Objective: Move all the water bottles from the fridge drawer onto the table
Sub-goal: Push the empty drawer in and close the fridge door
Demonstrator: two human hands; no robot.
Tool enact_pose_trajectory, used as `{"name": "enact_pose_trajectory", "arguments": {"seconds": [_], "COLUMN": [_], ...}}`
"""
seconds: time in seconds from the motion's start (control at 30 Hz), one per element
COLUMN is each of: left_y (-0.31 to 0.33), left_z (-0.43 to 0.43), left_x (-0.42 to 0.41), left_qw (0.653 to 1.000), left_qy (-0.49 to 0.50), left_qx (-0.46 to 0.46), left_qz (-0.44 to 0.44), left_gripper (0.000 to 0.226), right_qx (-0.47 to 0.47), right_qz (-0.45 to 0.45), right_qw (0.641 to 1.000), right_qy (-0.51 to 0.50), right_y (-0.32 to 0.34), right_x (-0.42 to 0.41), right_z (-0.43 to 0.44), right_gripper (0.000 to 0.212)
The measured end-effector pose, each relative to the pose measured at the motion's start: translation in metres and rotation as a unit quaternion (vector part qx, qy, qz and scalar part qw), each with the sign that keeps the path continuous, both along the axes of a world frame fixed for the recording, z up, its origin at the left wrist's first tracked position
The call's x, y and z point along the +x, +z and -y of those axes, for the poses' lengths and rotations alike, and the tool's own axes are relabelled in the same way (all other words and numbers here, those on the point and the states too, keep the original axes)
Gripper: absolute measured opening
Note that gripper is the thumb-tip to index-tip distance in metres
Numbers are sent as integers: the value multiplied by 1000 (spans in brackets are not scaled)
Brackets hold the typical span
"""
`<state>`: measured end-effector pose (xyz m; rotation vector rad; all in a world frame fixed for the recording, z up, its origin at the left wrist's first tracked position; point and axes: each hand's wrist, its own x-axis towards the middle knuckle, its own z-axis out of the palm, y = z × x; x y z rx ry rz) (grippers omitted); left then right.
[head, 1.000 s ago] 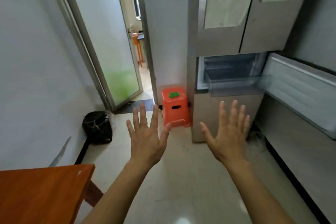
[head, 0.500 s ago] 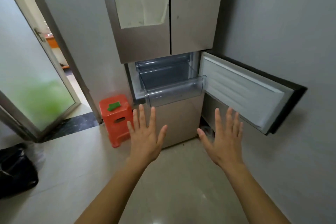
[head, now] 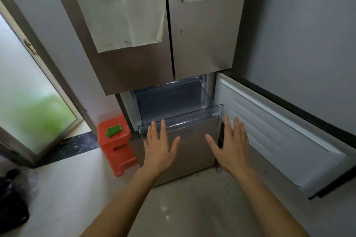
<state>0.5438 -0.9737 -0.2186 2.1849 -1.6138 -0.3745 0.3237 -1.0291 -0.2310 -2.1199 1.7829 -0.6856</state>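
Before you, the pale floor [head: 77, 188] carries the fridge [head: 202, 44], an orange stool [head: 117, 146] just beside it, and a black bag [head: 11, 208] far left.

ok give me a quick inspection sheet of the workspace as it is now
surface: table not in view; pale floor below the hands
job's things: clear drawer pulled out, no water bottles seen in it
clutter: orange stool with a green thing on top; black bag on the floor
hands: left hand and right hand open, fingers spread, holding nothing, before the drawer
cables: nothing seen
surroundings: lower fridge door swung open at right; papers on upper doors; glass door at left
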Motion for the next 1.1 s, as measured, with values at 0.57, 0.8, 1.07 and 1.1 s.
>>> {"name": "enact_pose_trajectory", "arguments": {"seconds": [0.57,0.8,1.07,1.1], "left_y": [-76,-95,-100,-104], "left_z": [176,184,214,215], "left_x": [8,20,62,65], "left_qw": [962,971,982,984], "left_qy": [180,189,131,121], "left_qx": [185,143,138,132], "left_qz": [-85,-19,17,22], "left_gripper": [85,74,85,89], "right_qx": [276,260,250,244], "right_qz": [78,97,115,106], "right_qw": [949,952,954,956], "right_qy": [133,127,120,125], "right_y": [-76,-86,-98,-99], "right_x": [27,58,94,96], "right_z": [221,239,265,269], "right_gripper": [88,79,93,97]}}
